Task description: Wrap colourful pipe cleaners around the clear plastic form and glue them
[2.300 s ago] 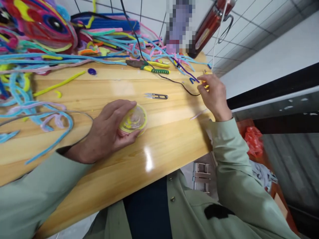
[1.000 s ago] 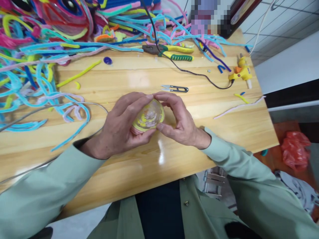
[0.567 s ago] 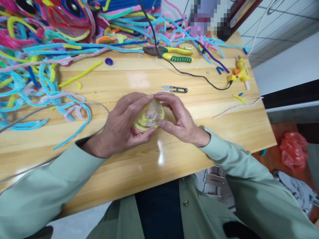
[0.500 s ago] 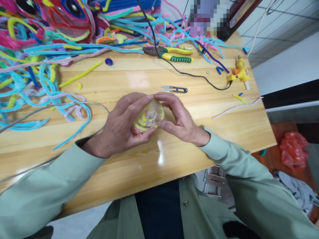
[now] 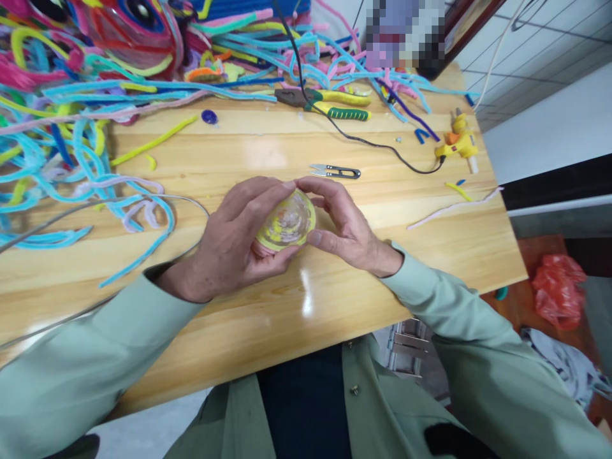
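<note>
A clear, round plastic piece [image 5: 289,220] with a yellow fuzzy rim and a pinkish lower edge sits between my hands, above the wooden tabletop. My left hand [image 5: 234,236] wraps its left side, thumb at the front and fingers over the back. On the other side my right hand [image 5: 342,226] curves round the rim, with fingertips at the back and thumb at the front right. Yellow and pale bits show through the clear plastic. Its underside is hidden. Just beyond the hands lie small thread snips [image 5: 335,171].
Pliers [image 5: 325,104] with yellow-green handles lie at the back. A yellow glue gun [image 5: 458,146] with a black cord rests at the right. Tangled pipe cleaners [image 5: 38,153] fill the left and back. A pale pink pipe cleaner [image 5: 454,208] lies near the table's right edge.
My right hand has come from beside the glue gun at the far right to the rim of the plastic piece. In the last second the hands have hardly moved; the right thumb has shifted slightly.
</note>
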`<state>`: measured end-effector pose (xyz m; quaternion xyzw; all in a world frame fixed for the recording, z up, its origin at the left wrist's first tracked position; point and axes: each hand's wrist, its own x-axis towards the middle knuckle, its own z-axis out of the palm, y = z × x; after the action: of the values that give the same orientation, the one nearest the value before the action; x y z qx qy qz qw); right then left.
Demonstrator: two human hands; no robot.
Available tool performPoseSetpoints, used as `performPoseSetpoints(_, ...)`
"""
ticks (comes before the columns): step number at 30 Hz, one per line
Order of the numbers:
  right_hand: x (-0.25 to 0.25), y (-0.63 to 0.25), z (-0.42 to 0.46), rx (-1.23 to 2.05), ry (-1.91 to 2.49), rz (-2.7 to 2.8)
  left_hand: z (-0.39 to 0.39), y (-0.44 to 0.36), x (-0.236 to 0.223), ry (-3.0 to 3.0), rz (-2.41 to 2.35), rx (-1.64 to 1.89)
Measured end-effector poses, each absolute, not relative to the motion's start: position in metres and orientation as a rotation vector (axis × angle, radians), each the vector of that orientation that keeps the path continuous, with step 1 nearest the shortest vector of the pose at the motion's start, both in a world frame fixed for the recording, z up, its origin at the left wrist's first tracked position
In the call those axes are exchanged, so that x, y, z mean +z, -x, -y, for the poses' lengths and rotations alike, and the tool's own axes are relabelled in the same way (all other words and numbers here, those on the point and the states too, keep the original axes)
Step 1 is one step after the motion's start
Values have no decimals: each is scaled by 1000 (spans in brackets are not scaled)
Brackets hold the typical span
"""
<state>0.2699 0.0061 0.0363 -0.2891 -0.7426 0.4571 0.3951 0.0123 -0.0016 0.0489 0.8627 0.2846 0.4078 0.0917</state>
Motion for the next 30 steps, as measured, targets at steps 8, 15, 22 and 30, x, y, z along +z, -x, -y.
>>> performPoseSetpoints(8,42,-271,-4,1229,769,1857,2,-10,47,-2523,-886,1115)
performPoseSetpoints(15,46,-273,-2,1213,762,1836,1,-12,48,-2581,-821,1202)
performPoseSetpoints(22,55,-275,3,608,781,1875,3,-15,49,-2522,-890,1165)
performPoseSetpoints(30,71,-275,7,542,728,1999,4,-13,49,-2488,-951,1091)
